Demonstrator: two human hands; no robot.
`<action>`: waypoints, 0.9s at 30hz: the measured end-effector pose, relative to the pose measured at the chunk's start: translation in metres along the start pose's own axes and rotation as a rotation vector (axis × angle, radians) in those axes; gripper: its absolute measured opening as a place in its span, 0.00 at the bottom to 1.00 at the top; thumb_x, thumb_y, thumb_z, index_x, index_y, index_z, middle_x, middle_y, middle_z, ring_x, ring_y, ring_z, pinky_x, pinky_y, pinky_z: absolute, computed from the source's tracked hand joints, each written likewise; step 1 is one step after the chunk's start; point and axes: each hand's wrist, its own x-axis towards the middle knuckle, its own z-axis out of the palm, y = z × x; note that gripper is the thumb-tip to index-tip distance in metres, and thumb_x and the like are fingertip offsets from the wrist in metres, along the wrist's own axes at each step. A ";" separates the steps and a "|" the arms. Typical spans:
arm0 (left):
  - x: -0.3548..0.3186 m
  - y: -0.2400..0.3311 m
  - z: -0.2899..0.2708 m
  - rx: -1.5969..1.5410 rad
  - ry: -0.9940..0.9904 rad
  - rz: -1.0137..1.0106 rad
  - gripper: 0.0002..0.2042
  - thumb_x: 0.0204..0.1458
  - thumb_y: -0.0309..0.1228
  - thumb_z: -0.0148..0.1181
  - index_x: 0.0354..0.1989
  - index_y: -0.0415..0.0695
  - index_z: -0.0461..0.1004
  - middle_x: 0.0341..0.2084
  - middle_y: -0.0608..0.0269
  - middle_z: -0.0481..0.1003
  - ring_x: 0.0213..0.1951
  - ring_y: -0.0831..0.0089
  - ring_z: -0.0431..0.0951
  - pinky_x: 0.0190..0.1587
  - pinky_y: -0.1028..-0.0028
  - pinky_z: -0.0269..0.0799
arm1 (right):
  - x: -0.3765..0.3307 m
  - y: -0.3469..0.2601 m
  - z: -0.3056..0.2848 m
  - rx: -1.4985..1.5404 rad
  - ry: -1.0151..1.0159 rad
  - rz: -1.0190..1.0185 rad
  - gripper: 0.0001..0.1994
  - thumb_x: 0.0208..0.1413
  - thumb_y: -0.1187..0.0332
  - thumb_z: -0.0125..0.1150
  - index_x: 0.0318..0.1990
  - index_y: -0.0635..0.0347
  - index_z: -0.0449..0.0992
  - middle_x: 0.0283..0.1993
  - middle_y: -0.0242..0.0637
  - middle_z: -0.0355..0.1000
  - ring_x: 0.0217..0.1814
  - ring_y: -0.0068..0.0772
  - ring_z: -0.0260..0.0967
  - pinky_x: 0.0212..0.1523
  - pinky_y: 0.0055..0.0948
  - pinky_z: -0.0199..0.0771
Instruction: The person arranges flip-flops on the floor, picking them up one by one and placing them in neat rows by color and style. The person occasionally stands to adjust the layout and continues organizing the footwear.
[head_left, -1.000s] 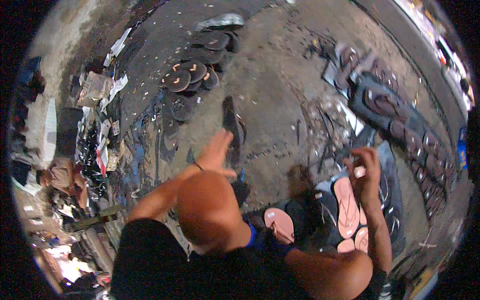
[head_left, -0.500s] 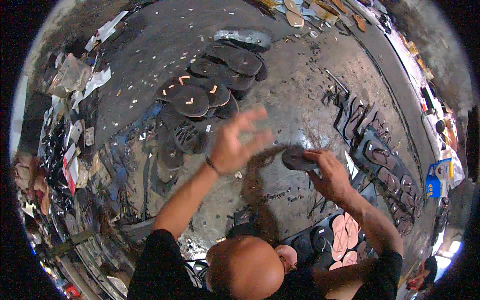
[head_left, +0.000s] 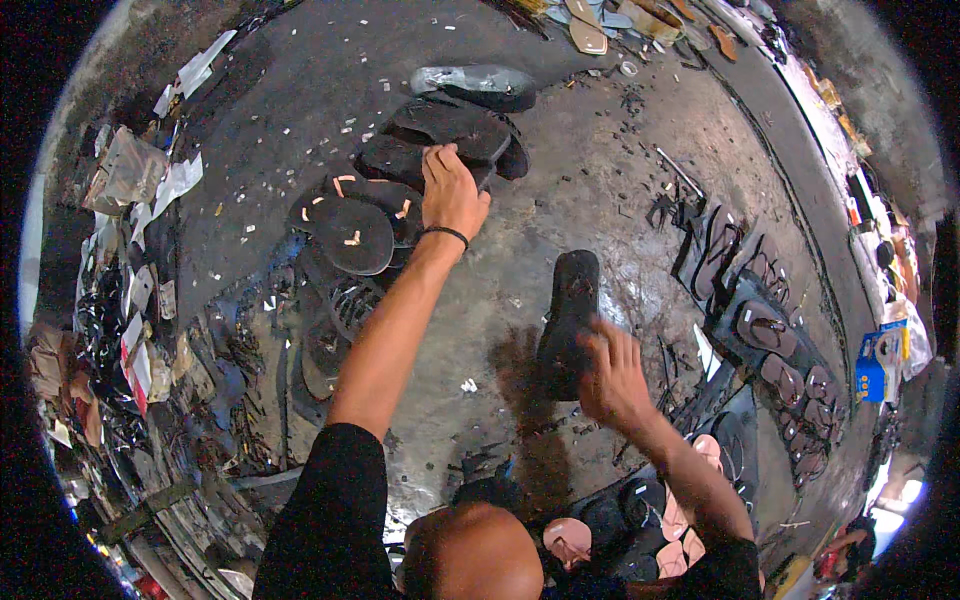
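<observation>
Gritty concrete floor (head_left: 620, 180) — left hand (head_left: 452, 190) spread on matte soles (head_left: 440, 130), right hand (head_left: 612, 375) gripping dark sandal (head_left: 568, 320).

Sandal workshop, black soles (head_left: 440, 125) piled, strap scraps (head_left: 660, 210), grimy floor (head_left: 600, 150)

so the floor (head_left: 600, 170) is dark grey concrete, pretty grimy, with little white scraps (head_left: 300, 150) scattered over the far left. A heap of black sandal soles (head_left: 400, 190) lies on it up the middle, a clear plastic bag (head_left: 470, 78) just beyond them. One black sole (head_left: 570, 320) sits alone near the centre. Rows of strapped black sandals (head_left: 760, 300) run down the right side, pink soles (head_left: 690, 500) near the bottom, crumpled plastic wrappers (head_left: 130, 180) along the left edge
</observation>
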 end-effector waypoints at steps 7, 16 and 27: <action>-0.023 0.012 -0.005 0.150 0.077 0.079 0.34 0.51 0.31 0.63 0.66 0.39 0.55 0.65 0.46 0.63 0.66 0.51 0.63 0.66 0.53 0.59 | 0.263 0.007 0.006 -0.212 0.341 -0.238 0.31 0.52 0.80 0.52 0.66 0.49 0.63 0.68 0.42 0.59 0.69 0.49 0.57 0.64 0.48 0.62; -0.021 -0.014 -0.023 -0.130 0.225 0.131 0.24 0.60 0.34 0.54 0.63 0.37 0.60 0.57 0.39 0.69 0.53 0.41 0.72 0.57 0.53 0.68 | 0.306 0.017 0.016 0.634 0.376 -0.029 0.21 0.58 0.79 0.55 0.59 0.55 0.72 0.60 0.45 0.71 0.51 0.45 0.76 0.48 0.32 0.77; 0.013 0.014 -0.072 -0.458 0.576 0.088 0.18 0.57 0.30 0.57 0.55 0.37 0.72 0.51 0.49 0.76 0.55 0.55 0.75 0.60 0.62 0.66 | 0.142 0.122 0.033 0.047 0.189 0.295 0.31 0.51 0.78 0.60 0.66 0.53 0.64 0.65 0.49 0.59 0.55 0.54 0.70 0.51 0.44 0.75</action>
